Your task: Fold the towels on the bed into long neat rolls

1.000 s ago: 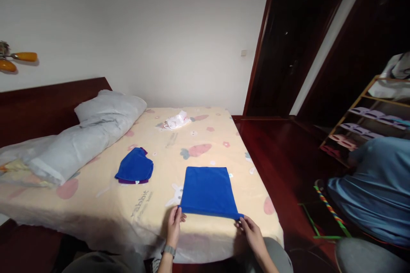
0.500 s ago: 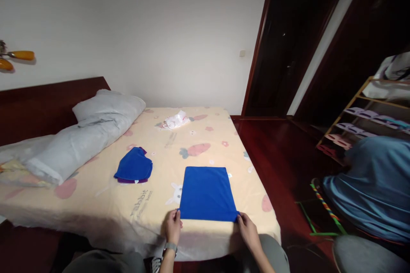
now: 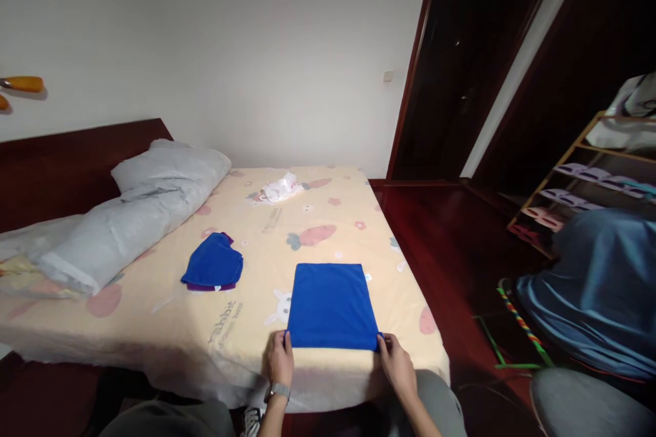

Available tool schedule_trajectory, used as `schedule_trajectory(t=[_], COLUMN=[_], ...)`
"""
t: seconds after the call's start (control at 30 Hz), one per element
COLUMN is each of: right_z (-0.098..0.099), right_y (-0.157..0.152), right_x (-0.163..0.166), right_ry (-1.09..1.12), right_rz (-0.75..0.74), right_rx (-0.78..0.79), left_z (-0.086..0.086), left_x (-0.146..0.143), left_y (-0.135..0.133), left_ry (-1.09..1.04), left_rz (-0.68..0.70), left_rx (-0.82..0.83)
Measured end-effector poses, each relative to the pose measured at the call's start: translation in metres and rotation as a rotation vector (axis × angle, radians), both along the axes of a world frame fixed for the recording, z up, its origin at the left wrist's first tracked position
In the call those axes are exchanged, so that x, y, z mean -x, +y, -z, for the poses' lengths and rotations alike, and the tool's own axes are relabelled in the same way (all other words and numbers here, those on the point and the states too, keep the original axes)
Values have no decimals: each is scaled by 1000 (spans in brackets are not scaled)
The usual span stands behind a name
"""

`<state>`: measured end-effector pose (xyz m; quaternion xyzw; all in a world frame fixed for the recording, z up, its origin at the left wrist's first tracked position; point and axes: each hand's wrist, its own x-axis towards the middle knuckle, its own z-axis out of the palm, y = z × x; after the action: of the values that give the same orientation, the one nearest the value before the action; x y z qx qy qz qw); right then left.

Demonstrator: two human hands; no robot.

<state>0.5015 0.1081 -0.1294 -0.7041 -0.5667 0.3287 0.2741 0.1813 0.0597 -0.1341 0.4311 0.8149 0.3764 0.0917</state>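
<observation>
Pinching both near corners of the folded blue cloth (image 3: 332, 305): left hand (image 3: 280, 360) on the near-left corner, right hand (image 3: 397, 363) on the near-right. Fingers are closed narrow on the fabric edge, likely to keep it taut and square. The cloth lies flat at the near edge of the bed (image 3: 169, 328), stretching away from the fingertips. A blue bundle (image 3: 212, 268) sits well apart, further left; a seated person (image 3: 599, 293) is off to the right.

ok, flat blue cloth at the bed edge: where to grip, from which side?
Probably its two near corners, from the near side: the blue cloth lies flat, hem along the bed edge, and left hand and right hand pinch there.
</observation>
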Motion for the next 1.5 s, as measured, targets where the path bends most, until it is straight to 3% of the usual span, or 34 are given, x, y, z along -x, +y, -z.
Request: schedule_trajectory(t=[0.23, 0.57, 0.7, 0.8, 0.9, 1.0, 1.1, 1.23, 1.3, 1.5], right_z=[-6, -8, -8, -10, -14, -16, -12, 0, 7, 24], right_y=[-4, -4, -8, -11, -13, -18, -25, -33, -33, -27], right_x=[4, 11, 15, 17, 15, 15, 25, 48, 56, 58], right_ry=[-42, -221, -251, -218, -141, -182, -295, -341, -381, -582], right_rz=[16, -16, -21, -22, 17, 20, -192, -591, -642, -614], right_rx=[2, 26, -22, -38, -25, -204, -465, -638, -685, -796], left_z=[-5, -16, -13, -8, -7, -9, -8, 5, 11, 21], left_x=[-4, -9, -5, -7, -24, -53, -77, -83, -79, -65], left_y=[-5, -3, -10, -20, -28, -30, -30, -27, -26, -22], left_ry=[47, 293, 427, 540, 589, 643, 703, 708, 698, 702], left_rz=[-32, 1, -8, 97, 293, 480, 561, 577, 584, 571], left_rx=[68, 205, 155, 86, 10, -65, -65, -25, 0, 62])
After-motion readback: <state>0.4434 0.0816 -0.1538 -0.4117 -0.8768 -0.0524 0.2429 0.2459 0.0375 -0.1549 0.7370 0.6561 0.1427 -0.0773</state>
